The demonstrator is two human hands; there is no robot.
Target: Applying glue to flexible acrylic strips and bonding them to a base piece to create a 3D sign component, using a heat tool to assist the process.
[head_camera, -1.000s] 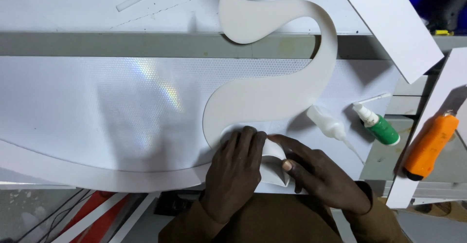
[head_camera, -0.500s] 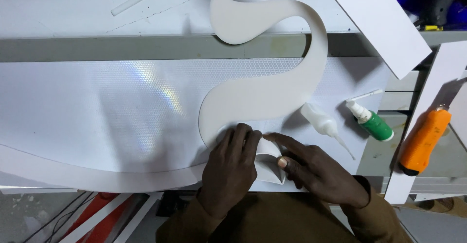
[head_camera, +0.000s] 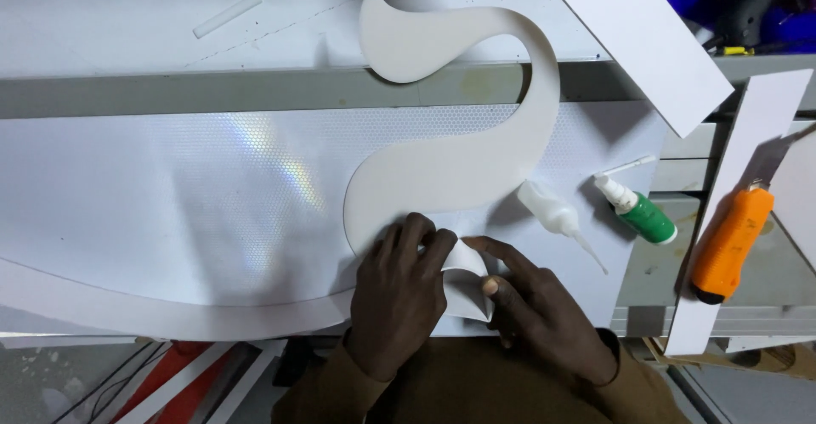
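The left hand [head_camera: 399, 301] is pressing flat, fingers together, on the lower end of the white S-shaped foam-board cutout [head_camera: 459, 165] lying on the shiny white reflective sheet [head_camera: 170, 195]. Beside it, the right hand [head_camera: 535, 309] is pinching the thin curling backing paper [head_camera: 466, 284], which looks light, floppy and best gripped at its free edge.
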